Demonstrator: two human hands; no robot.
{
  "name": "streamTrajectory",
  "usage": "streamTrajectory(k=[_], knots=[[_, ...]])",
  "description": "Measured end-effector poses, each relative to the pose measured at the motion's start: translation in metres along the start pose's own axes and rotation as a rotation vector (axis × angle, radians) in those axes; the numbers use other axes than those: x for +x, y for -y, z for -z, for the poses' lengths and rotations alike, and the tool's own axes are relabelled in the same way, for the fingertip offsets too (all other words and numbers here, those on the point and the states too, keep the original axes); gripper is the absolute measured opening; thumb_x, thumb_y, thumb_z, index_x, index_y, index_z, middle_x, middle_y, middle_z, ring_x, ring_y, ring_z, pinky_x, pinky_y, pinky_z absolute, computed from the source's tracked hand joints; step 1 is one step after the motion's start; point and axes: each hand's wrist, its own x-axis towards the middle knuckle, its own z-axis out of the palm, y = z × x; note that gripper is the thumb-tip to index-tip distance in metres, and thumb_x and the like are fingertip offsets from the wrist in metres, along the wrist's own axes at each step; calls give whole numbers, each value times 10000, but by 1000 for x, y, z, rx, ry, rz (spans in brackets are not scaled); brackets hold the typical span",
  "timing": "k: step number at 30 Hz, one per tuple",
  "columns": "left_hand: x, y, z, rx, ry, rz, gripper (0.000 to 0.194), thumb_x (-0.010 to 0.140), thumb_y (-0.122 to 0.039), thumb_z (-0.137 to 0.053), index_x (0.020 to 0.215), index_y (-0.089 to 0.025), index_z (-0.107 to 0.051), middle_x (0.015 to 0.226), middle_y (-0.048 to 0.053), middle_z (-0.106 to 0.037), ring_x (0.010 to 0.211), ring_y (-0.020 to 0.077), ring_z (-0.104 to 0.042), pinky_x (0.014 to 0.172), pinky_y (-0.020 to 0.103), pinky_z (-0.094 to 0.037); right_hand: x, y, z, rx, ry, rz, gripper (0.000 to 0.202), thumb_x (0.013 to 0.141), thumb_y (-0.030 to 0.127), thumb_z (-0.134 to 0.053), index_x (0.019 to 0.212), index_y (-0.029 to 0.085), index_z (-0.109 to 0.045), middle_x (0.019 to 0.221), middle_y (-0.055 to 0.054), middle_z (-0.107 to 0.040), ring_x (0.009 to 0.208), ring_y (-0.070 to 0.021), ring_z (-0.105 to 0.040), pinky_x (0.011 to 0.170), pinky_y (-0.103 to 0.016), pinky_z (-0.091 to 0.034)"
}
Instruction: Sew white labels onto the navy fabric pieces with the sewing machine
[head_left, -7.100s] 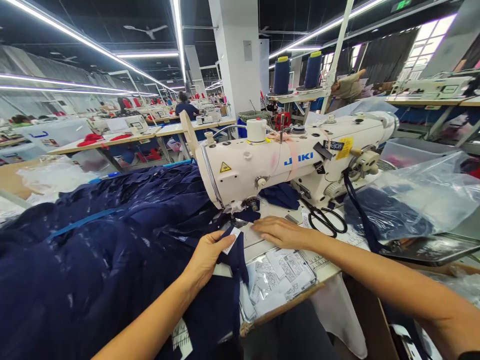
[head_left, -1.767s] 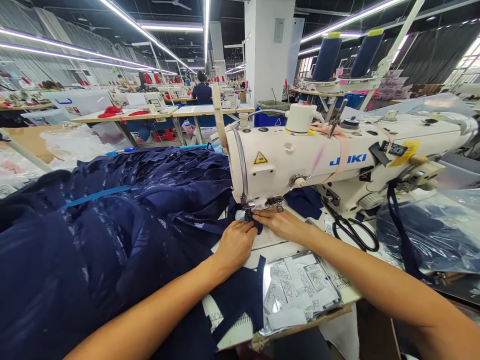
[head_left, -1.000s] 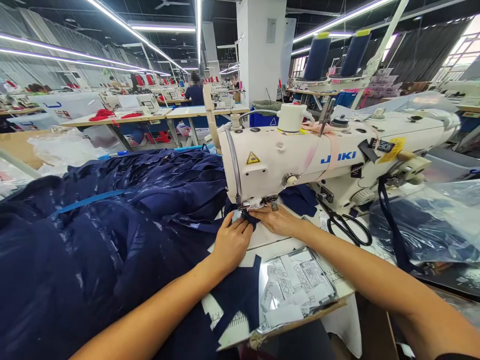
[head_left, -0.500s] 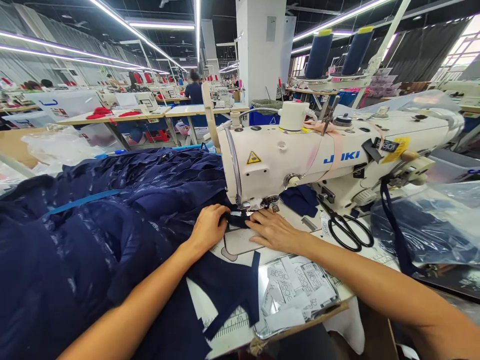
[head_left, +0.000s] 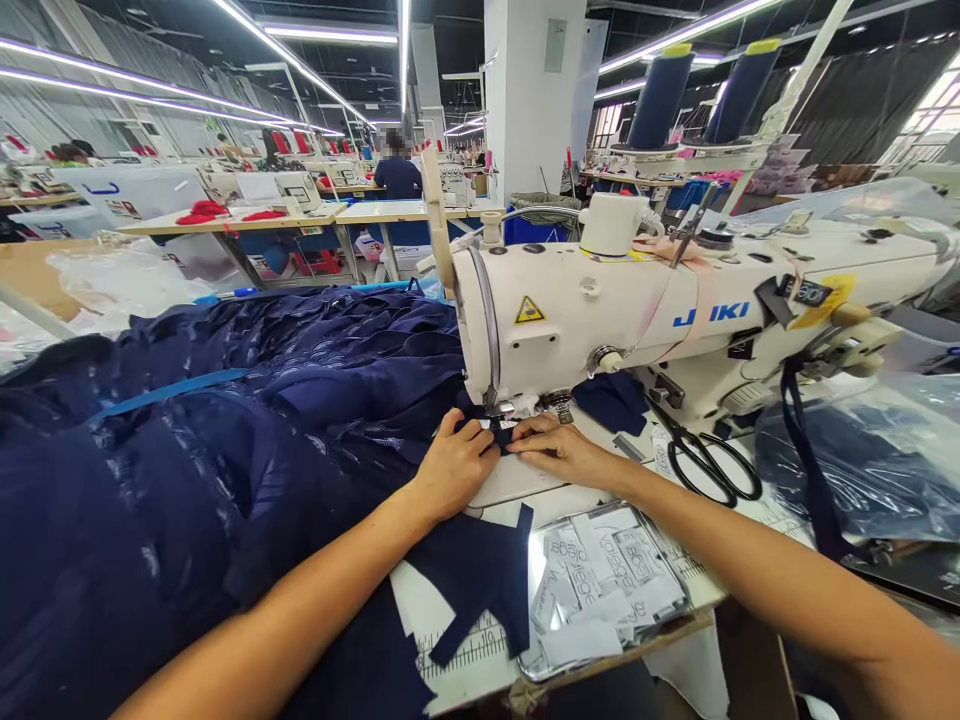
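Observation:
A white sewing machine (head_left: 570, 320) spans the middle and right. Under its needle area lies a small piece of navy fabric (head_left: 504, 440). My left hand (head_left: 456, 465) is just left of the presser foot, its fingers curled down on the fabric. On the right side of the foot, my right hand (head_left: 562, 452) has its thumb and fingers pinched on the fabric's other edge. The needle tip is too small to make out. A large heap of navy garments (head_left: 300, 420) spreads over the left, up against the machine head. Cut navy fabric (head_left: 480, 565) hangs below my left hand.
Black scissors (head_left: 712, 465) lie right of the machine bed. A metal tray (head_left: 534, 640) of printed labels sits at the table's front edge. Plastic-wrapped navy fabric (head_left: 862, 460) is at the right. Two navy thread cones (head_left: 660, 98) stand behind. A person (head_left: 397, 175) sits far back.
My left hand has moved right, closer to the presser foot and my right hand. The fingers of my right hand have drawn together. The whole view has shifted slightly.

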Motion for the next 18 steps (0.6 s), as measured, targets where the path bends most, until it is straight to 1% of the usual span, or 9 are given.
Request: streamTrajectory(k=[3,6,9,11,13,15,18], knots=[[1,-2,2,-12,20,-4,181,801,-108,-480,685,-166,-606,651,19,-567,671,163,-485,779,389,-341,1,2,2,-43,18,40,230,860,217,-451,960,185,-656,955,-82,-593,897,-175,-540,799,-336,-450],[-1,2,9,-35,53,25,180,803,-104,-463,750,-174,-620,708,32,-592,737,183,-514,809,411,-339,1,6,4,-116,29,76,239,866,201,-435,948,169,-657,962,-91,-595,890,-181,-535,795,-337,-451],[-5,14,19,-58,73,113,204,793,-88,-441,817,-177,-624,802,51,-620,830,209,-532,844,441,-331,1,7,4,-176,27,100,241,870,195,-425,940,163,-653,965,-88,-597,879,-178,-531,788,-327,-455],[-7,22,25,-81,64,194,232,788,-77,-422,847,-177,-623,841,57,-630,849,208,-540,843,439,-341,0,8,3,-215,25,115,247,876,198,-413,945,158,-647,967,-88,-597,867,-176,-527,783,-324,-457],[-9,25,29,-117,53,247,254,787,-77,-407,885,-176,-619,868,60,-634,865,203,-547,842,429,-353,-1,8,2,-262,30,127,255,881,200,-398,953,153,-639,968,-92,-593,861,-180,-519,787,-332,-454],[-10,24,31,-155,52,240,268,782,-90,-411,940,-176,-609,915,65,-634,923,208,-542,869,435,-345,-1,9,2,-308,41,129,259,884,199,-389,961,149,-631,971,-96,-589,866,-187,-510,793,-341,-449],[-11,16,32,-183,56,160,269,776,-123,-433,981,-177,-599,991,72,-627,1037,226,-507,935,459,-305,-2,11,2,-367,61,128,260,884,195,-383,981,150,-621,969,-102,-583,864,-192,-504,781,-344,-450]])
